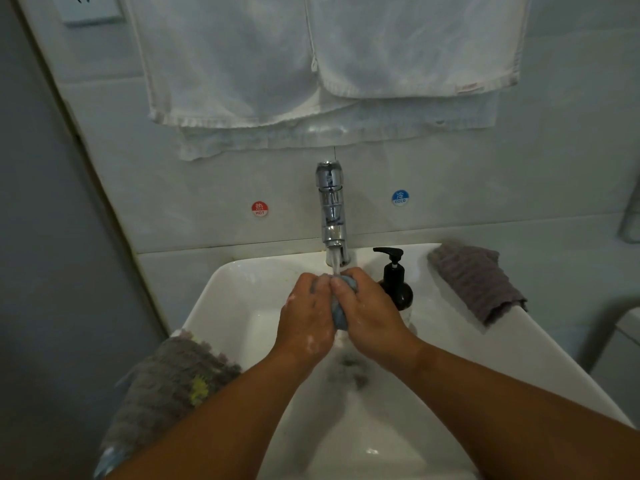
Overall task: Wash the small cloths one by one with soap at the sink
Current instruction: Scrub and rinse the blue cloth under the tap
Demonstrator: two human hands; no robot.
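Observation:
A small blue cloth is bunched between my left hand and my right hand, both closed on it over the white sink. Water runs from the chrome tap straight onto the cloth and my fingers. Soap suds cling to both hands. A grey cloth lies on the sink's right rim. More grey cloths, one with a yellow patch, are piled on the left rim. A black soap pump bottle stands just right of my right hand.
White towels hang on the tiled wall above the tap. A red hot sticker and a blue cold sticker flank the tap. A dark smudge sits near the drain. A socket is at top left.

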